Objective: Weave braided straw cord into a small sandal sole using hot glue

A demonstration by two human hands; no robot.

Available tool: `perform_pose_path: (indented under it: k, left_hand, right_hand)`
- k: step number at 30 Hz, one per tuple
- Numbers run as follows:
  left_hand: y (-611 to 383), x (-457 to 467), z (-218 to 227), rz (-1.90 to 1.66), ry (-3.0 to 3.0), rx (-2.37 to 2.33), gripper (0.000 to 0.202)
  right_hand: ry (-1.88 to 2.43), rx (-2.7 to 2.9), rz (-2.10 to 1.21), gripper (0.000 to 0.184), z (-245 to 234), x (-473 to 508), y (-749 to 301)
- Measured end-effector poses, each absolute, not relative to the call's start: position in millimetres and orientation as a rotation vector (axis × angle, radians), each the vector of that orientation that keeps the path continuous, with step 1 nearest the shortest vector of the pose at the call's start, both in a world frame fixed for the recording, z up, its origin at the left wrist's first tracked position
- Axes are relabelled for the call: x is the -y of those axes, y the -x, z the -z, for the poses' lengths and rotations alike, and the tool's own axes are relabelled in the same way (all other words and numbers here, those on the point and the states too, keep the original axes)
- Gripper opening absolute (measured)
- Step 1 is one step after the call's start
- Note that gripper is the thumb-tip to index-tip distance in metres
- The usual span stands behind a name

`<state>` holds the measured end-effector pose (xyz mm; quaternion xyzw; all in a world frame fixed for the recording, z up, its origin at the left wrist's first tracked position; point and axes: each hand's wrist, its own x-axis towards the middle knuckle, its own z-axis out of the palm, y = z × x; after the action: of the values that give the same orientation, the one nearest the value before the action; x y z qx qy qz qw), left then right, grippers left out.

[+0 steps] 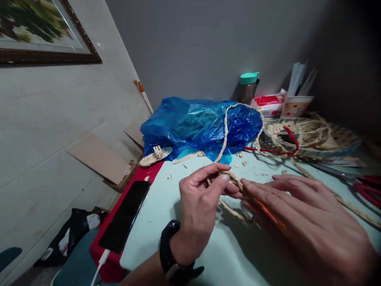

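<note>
My left hand (pixel 202 194), with a black watch on the wrist, pinches a braided straw cord (pixel 225 137) between thumb and fingers. The cord loops up over the blue bag and back down to the right; a short length hangs below my fingers. Close beside it, my right hand (pixel 309 214) is closed around a slim orange tool (pixel 269 212), its tip hidden at the straw work between both hands. A small woven straw sandal (pixel 154 156) lies at the table's far left corner.
Behind my hands lies a crumpled blue plastic bag (pixel 184 119). A woven basket (pixel 336 149) with straw strands, red-handled scissors (pixel 367 190), a green-lidded bottle (pixel 248 85) and a paper cup (pixel 295 106) stand right. A phone (pixel 126 214) charges at left. Straw scraps dot the pale table (pixel 154 234).
</note>
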<state>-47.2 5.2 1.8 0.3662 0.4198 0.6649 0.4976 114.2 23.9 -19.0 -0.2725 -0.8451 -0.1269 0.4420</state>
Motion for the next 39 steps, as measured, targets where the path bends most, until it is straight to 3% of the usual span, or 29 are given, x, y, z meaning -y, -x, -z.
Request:
perform_pose_path:
  k: [13, 25, 35, 39]
  left_hand:
    - [47, -5, -5, -1.613, -0.889, -1.128, 0.010]
    - [48, 0, -4, -1.554, -0.985, -1.005, 0.011]
    - [51, 2, 0, -1.481, -0.958, -0.940, 0.011]
    - [50, 2, 1, -1.485, -0.933, -0.952, 0.011]
  right_hand:
    - [0.671, 2.119, 0.327, 0.018, 14, -25, -106]
    - [0.806, 1.899, -0.399, 0.012, 15, -23, -121]
    - [0.827, 1.844, -0.388, 0.005, 14, -21, -124]
    - [0.709, 2.037, -0.108, 0.010, 15, -27, -126]
